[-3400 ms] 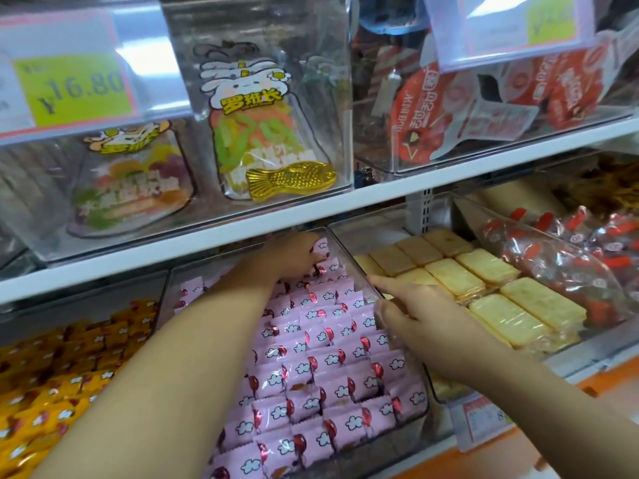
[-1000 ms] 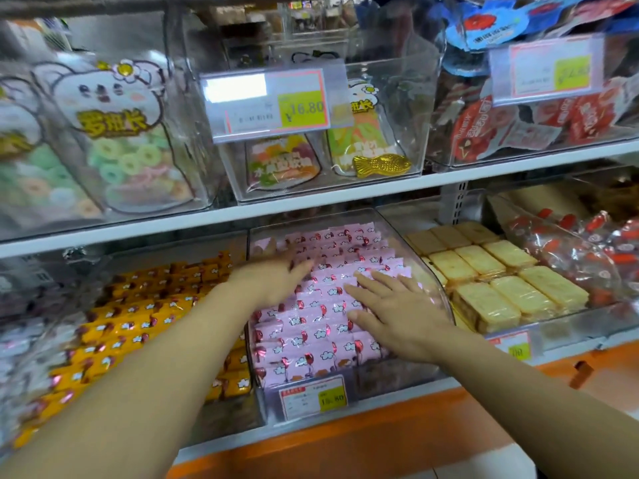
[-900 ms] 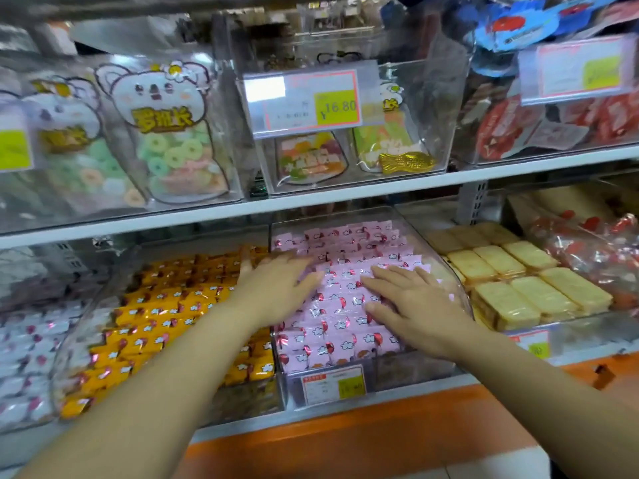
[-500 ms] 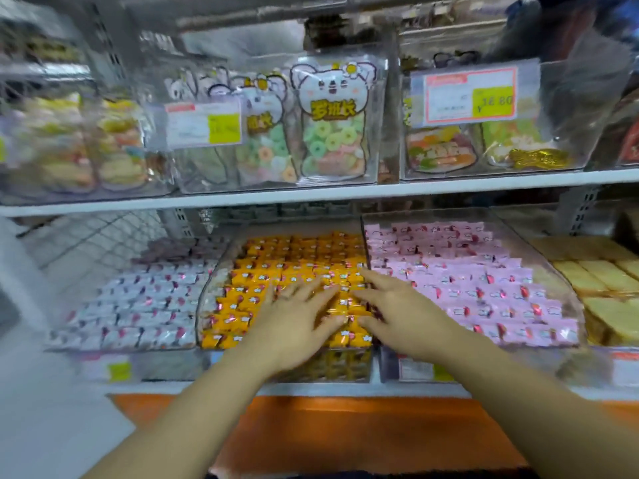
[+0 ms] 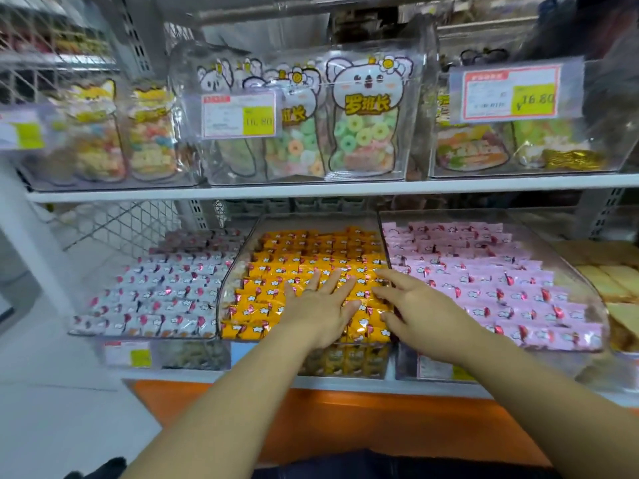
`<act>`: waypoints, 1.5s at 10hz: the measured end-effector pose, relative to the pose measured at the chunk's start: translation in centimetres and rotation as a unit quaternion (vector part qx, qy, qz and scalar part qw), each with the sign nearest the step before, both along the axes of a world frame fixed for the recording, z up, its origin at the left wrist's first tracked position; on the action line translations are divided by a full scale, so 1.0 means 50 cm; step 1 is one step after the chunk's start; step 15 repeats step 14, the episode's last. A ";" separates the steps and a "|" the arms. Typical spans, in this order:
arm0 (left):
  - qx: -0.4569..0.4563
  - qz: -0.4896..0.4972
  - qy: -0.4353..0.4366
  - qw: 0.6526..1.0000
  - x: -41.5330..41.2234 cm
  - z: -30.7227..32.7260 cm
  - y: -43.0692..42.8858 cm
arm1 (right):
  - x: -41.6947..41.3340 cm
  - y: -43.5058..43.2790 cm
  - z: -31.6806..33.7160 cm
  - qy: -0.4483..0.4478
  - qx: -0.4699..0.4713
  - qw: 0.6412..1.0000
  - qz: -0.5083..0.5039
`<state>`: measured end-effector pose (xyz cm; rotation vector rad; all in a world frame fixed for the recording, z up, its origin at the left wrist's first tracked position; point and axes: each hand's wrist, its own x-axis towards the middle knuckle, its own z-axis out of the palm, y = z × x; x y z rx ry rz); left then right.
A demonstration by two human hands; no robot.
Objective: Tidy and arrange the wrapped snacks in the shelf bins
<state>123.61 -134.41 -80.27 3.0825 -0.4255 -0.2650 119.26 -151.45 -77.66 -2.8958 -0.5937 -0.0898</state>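
Three clear bins sit side by side on the lower shelf. The middle bin (image 5: 238, 261) holds rows of orange wrapped snacks (image 5: 276, 271). My left hand (image 5: 320, 307) lies flat on them, fingers spread and straight. My right hand (image 5: 413, 305) rests at the right side of the same bin, fingers extended over the orange packets near the divider. To the right, pink wrapped snacks (image 5: 484, 278) fill their bin in neat rows. On the left lie white wrapped snacks (image 5: 162, 292).
The upper shelf (image 5: 311, 191) carries clear bins of gummy candy bags (image 5: 364, 133) with price tags (image 5: 238, 114). Yellow cakes (image 5: 615, 281) sit at far right. An orange shelf base (image 5: 345, 416) runs below. A wire mesh panel (image 5: 114, 223) stands behind on the left.
Both hands left the pink snacks and moved left onto the orange snacks. My view shifted left and back, bringing the white snack bin into sight.
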 end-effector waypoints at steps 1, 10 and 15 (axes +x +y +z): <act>-0.027 -0.007 -0.030 0.999 -0.015 0.015 0.009 | -0.003 0.011 0.005 -0.020 -0.036 0.999 -0.012; -0.042 0.168 -0.073 0.982 -0.106 -0.036 0.453 | 0.040 0.384 -0.011 0.001 -0.002 0.986 0.164; -0.260 0.138 -0.179 0.939 -0.084 0.051 0.340 | -0.153 0.187 0.226 0.082 0.358 0.909 0.198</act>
